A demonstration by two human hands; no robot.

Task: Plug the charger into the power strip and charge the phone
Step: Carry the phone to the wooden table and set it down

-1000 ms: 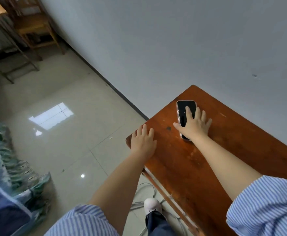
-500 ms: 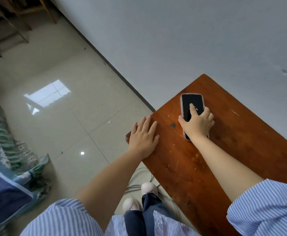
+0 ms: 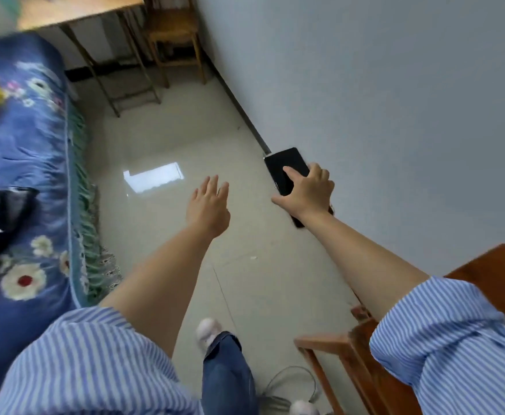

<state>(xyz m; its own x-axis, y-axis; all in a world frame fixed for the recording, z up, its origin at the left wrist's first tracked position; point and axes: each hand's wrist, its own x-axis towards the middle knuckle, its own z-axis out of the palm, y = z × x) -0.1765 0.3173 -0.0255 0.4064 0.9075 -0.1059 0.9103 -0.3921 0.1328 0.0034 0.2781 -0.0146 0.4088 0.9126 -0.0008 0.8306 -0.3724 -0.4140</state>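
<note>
A person's right hand (image 3: 306, 194) is gripping a black phone (image 3: 285, 172) from above, fingers and thumb clamped across its dark screen, holding it in the air over the tiled floor (image 3: 245, 280), clear of the wooden table (image 3: 496, 271) and close to the grey wall (image 3: 394, 115). The left hand (image 3: 207, 205) is hanging empty farther from the table, fingers loosely spread. Grey cables (image 3: 287, 390) are lying on the floor beside the table's legs.

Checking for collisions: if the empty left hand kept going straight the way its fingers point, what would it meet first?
Nothing close, it seems. The left hand is open, its fingers aimed forward and down over bare tiled floor; the floor itself comes first, though depth is hard to judge.
</note>
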